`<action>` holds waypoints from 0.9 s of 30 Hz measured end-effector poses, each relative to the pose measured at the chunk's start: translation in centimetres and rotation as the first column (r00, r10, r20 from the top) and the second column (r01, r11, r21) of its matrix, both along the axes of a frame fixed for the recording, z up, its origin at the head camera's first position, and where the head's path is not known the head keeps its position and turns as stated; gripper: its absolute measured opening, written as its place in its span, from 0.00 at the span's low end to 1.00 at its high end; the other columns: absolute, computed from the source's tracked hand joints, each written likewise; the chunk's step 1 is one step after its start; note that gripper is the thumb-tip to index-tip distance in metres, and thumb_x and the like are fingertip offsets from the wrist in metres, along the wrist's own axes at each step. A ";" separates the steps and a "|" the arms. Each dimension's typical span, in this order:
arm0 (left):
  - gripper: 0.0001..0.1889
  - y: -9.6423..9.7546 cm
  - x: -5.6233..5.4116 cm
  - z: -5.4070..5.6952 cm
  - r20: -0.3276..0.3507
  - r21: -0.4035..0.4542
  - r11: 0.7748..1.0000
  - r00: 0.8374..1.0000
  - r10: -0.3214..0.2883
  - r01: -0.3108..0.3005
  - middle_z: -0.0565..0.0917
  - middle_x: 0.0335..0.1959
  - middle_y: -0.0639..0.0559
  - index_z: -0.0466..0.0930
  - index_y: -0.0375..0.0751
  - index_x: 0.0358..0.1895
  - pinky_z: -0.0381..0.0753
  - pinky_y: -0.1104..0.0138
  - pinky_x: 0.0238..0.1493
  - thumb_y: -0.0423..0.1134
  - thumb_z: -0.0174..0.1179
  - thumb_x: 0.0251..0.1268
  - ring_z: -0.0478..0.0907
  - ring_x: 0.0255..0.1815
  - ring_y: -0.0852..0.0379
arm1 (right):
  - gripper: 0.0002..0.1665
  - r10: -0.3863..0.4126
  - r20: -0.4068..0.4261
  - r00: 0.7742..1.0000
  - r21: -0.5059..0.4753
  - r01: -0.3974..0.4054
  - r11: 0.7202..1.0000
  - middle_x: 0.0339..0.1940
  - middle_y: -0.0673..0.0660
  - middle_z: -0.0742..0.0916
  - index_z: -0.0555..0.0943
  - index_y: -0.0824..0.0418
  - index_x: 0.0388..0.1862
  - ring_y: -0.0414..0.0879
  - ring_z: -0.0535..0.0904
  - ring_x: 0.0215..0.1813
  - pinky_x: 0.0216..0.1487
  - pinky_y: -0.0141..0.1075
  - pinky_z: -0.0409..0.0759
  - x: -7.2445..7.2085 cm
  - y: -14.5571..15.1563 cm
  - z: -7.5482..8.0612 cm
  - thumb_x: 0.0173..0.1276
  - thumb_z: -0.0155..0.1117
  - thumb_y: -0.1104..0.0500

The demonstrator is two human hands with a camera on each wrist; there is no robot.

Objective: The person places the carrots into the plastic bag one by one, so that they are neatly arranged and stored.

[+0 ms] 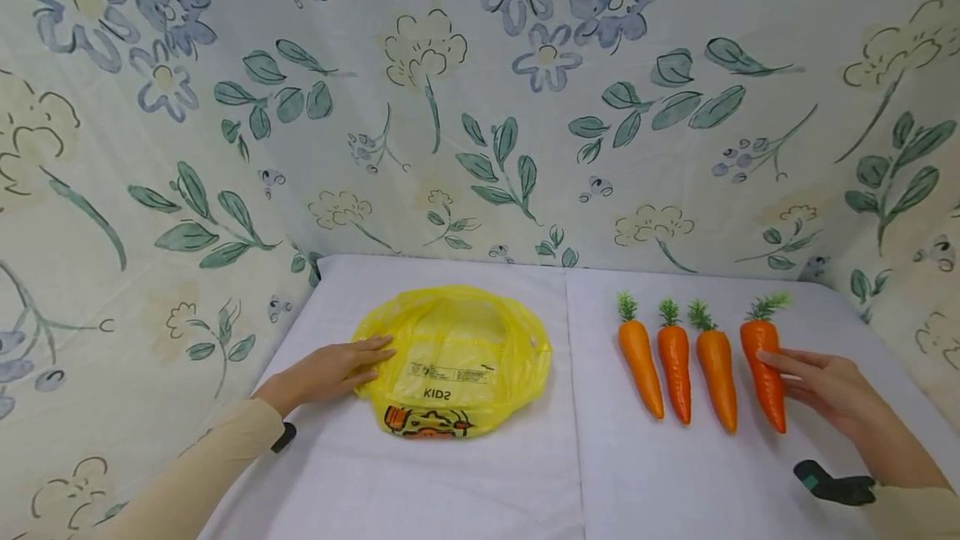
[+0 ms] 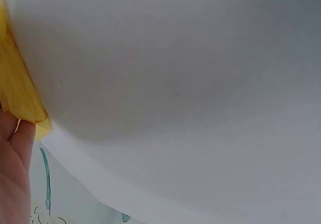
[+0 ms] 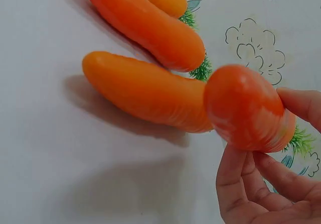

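Note:
A yellow plastic bag (image 1: 450,348) with "KIDS" print lies on the white cloth, its mouth spread wide. My left hand (image 1: 341,369) touches the bag's left side with fairly straight fingers. In the left wrist view, fingertips (image 2: 24,133) meet the edge of the yellow plastic. My right hand (image 1: 825,382) pinches the rightmost orange carrot (image 1: 763,373) between thumb and fingers. The right wrist view shows this held carrot (image 3: 246,108) tip-on, with its green top partly hidden behind it. Three more carrots, the nearest (image 1: 717,377) just left of the held one, lie side by side.
White cloth (image 1: 480,490) covers the table, with a seam running between the bag and the carrots. A floral curtain (image 1: 450,107) hangs behind and along both sides. A dark strap (image 1: 832,486) sits at the right wrist.

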State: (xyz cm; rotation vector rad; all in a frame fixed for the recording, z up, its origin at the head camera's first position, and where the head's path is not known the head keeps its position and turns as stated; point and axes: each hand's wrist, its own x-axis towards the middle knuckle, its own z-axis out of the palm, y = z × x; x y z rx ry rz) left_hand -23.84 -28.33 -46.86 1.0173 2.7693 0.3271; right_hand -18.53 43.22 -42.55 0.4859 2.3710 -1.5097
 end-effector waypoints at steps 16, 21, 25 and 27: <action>0.25 0.0 0.0 0.2 0.029 0.014 1.000 1.000 0.002 -0.002 0.60 0.78 0.50 0.68 0.46 0.74 0.64 0.46 0.70 0.47 0.52 0.78 0.58 0.76 0.45 | 0.57 0.078 -0.026 0.997 -0.010 -0.078 0.997 0.75 0.81 0.52 0.41 0.83 0.74 0.27 0.74 0.40 0.49 0.37 0.84 -0.1 -2.7 0.9 0.76 0.54 0.39; 0.25 0.1 0.0 0.4 0.038 0.014 1.000 0.999 0.010 -0.011 0.60 0.78 0.50 0.68 0.46 0.74 0.63 0.46 0.70 0.47 0.52 0.78 0.58 0.76 0.46 | 0.56 0.107 -0.032 0.994 -0.003 -0.107 0.994 0.74 0.82 0.52 0.42 0.84 0.74 0.27 0.75 0.41 0.49 0.36 0.84 0.0 -3.6 1.4 0.77 0.53 0.40; 0.26 0.1 -0.1 0.3 0.036 0.014 1.000 0.999 0.006 -0.006 0.60 0.78 0.50 0.68 0.46 0.74 0.63 0.46 0.70 0.48 0.52 0.78 0.58 0.76 0.45 | 0.55 0.124 -0.031 0.992 0.013 -0.123 0.992 0.74 0.82 0.53 0.42 0.84 0.74 0.31 0.76 0.44 0.49 0.36 0.84 -0.2 -4.4 1.7 0.77 0.53 0.41; 0.26 0.1 -0.1 0.3 0.036 0.015 1.000 0.999 0.002 -0.002 0.60 0.78 0.50 0.68 0.46 0.74 0.63 0.46 0.70 0.48 0.52 0.78 0.58 0.77 0.45 | 0.55 0.133 -0.031 0.991 0.019 -0.133 0.991 0.74 0.82 0.54 0.43 0.84 0.74 0.33 0.77 0.45 0.50 0.36 0.84 -0.2 -4.9 1.8 0.77 0.54 0.41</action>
